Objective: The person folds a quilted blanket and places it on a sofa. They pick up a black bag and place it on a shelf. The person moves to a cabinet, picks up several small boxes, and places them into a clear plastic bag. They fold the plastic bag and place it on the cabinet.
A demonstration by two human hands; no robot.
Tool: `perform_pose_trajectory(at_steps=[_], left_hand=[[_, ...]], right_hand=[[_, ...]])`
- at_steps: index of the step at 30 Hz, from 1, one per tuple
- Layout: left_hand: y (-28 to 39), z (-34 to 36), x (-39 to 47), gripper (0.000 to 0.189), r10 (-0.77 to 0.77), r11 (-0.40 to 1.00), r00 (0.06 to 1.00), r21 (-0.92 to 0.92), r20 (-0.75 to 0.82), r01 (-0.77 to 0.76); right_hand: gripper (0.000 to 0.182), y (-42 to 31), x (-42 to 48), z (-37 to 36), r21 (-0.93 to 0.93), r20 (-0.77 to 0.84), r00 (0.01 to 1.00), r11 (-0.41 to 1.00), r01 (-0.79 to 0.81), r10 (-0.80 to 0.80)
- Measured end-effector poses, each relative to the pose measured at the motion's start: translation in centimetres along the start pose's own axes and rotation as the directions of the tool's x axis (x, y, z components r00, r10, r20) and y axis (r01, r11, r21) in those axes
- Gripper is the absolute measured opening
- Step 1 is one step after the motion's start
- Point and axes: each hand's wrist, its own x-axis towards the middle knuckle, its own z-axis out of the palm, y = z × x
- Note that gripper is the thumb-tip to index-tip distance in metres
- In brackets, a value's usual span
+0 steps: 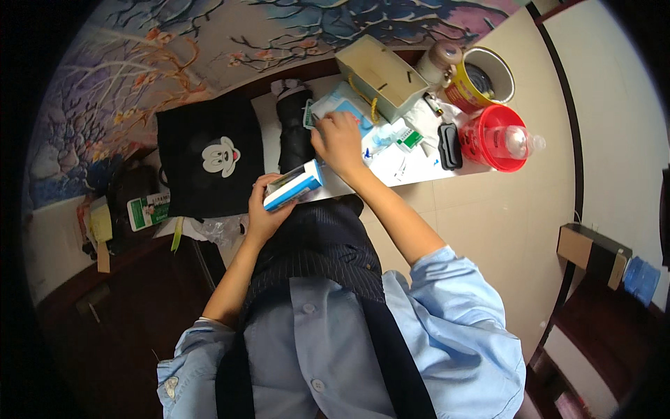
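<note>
My left hand [268,212] grips a blue-and-white carton [294,186] with a clear window, tilted over the table's front edge. My right hand [341,140] is over the white table [366,175], fingers curled downward; whether they pinch anything is hidden. Just beyond those fingers is a small green-and-white packet [309,114]. A black rolled-up item [294,131] lies between my hands and a black cloth bag [180,157] with a cartoon mouse face. Near my right hand is a light-blue and white packet [348,107].
A paper gift bag [400,102] with yellow rope handles lies behind. To the right are a lidded flask [434,65], a yellow tub [458,94], a red bucket [473,139] holding a clear plastic bottle [515,142], and a black case [450,146]. Another green-and-white packet [410,139] lies nearby.
</note>
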Motion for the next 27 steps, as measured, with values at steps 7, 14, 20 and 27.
perform_pose_trajectory(at_steps=[7,14,20,27], left_hand=[[-0.4,-2.8,-1.5,0.041,0.021,0.998,0.983,0.063,-0.18,-0.01],[-2.6,-4.0,-2.0,0.042,-0.024,0.999,0.979,-0.043,-0.204,0.016],[-1.9,-4.3,-0.9,0.042,0.054,0.995,0.965,-0.066,-0.257,-0.073],[-2.1,-5.0,0.2,0.045,0.1,0.983,0.977,-0.132,-0.188,-0.126]], right_hand=[[0.031,0.1,2.3,6.1,-0.484,0.198,0.975,0.875,0.005,0.104],[0.012,1.5,1.0,7.1,-0.422,0.136,0.991,0.906,0.041,0.018],[0.011,1.7,2.1,4.5,-0.049,-0.158,0.98,0.991,-0.128,0.119],[0.011,-1.3,2.7,-2.2,0.828,0.244,0.847,0.353,-0.436,0.473]])
